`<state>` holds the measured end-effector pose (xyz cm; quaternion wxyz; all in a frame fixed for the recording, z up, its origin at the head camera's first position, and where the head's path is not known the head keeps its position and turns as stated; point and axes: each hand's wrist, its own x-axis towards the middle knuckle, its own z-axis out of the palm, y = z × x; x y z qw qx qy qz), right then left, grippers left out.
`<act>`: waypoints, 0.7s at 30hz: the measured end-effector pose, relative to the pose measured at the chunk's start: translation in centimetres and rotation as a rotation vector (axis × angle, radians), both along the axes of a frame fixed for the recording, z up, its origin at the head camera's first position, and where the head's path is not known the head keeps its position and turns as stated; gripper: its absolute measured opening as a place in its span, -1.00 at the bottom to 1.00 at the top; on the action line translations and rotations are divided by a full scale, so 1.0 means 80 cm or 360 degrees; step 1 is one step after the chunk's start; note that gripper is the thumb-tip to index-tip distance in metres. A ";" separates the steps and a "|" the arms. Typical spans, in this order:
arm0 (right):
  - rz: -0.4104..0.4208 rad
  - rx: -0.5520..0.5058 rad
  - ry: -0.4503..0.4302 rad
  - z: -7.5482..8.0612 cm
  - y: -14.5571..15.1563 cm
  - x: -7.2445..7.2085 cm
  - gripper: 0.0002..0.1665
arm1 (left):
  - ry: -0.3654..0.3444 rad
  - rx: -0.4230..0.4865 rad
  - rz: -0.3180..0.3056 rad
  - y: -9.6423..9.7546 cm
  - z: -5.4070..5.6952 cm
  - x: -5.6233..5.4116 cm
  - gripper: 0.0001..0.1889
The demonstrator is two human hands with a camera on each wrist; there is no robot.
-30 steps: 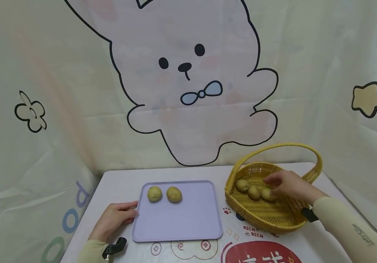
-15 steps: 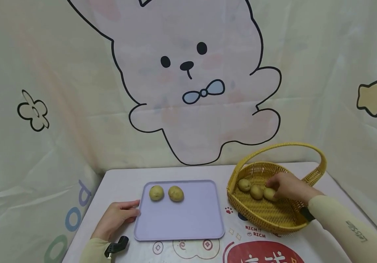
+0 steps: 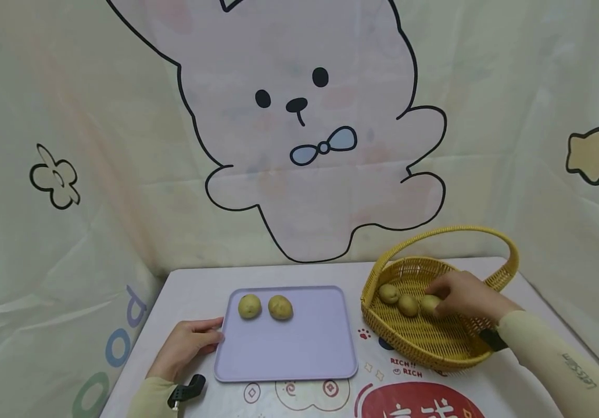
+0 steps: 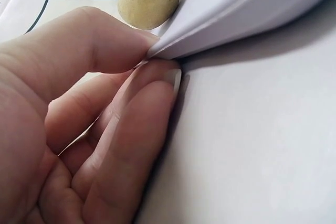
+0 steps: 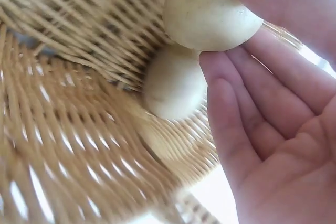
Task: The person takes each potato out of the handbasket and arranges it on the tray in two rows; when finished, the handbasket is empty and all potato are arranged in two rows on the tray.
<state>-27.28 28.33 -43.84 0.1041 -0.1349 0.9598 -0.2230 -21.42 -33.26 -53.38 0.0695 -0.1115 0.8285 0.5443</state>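
In the basket's right half, my right hand (image 3: 469, 296) grips a potato (image 5: 210, 14) between thumb and fingers. Beside it, two more potatoes, one left (image 3: 389, 294) and one middle (image 3: 408, 305), lie on the floor of the yellow woven basket (image 3: 424, 342). My left hand (image 3: 181, 348) pinches the left edge of the lilac tray (image 3: 289, 357), thumb on top and fingers below, as the left wrist view shows. Toward the tray's back left sit two potatoes, a left one (image 3: 249, 306) and a right one (image 3: 280, 307), slightly apart.
An arched handle (image 3: 453, 228) rises over the basket, above and behind the right hand. Tray and basket stand side by side on a white table (image 3: 194, 290) with printed red and black patterns at the front. A printed cloth (image 3: 163, 232) hangs behind.
The right hand's fingers have come down and closed on the rightmost potato in the basket. The left hand keeps its hold on the tray edge. The head view has shifted slightly.
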 end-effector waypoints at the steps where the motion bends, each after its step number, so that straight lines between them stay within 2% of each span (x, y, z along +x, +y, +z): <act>1: -0.0013 -0.0005 0.0027 0.004 0.002 0.003 -0.49 | 0.0001 -0.0008 -0.0002 0.000 0.000 0.000 -0.49; 4: -0.0035 -0.0057 0.0082 0.016 0.005 0.017 -0.45 | 0.0009 -0.0027 0.0002 -0.002 0.000 0.002 -0.48; 8: -0.0106 -0.0206 0.0046 0.029 0.002 0.047 -0.36 | 0.0027 -0.0034 -0.0006 -0.002 -0.001 0.001 -0.49; 10: -0.0148 -0.0284 0.0026 0.035 -0.006 0.062 -0.32 | 0.0039 -0.0027 -0.0022 -0.001 0.000 0.000 -0.49; 12: -0.0174 -0.0315 0.0065 0.040 -0.020 0.076 -0.31 | 0.0048 -0.0025 -0.0036 -0.001 0.002 0.000 -0.50; 16: -0.0140 -0.0493 0.0140 0.037 -0.063 0.097 -0.36 | 0.0041 -0.0001 -0.0020 -0.003 0.003 0.001 -0.51; 21: -0.0022 -0.0634 0.0250 0.020 -0.128 0.112 -0.44 | 0.0046 0.0034 -0.0015 0.000 0.003 0.003 -0.50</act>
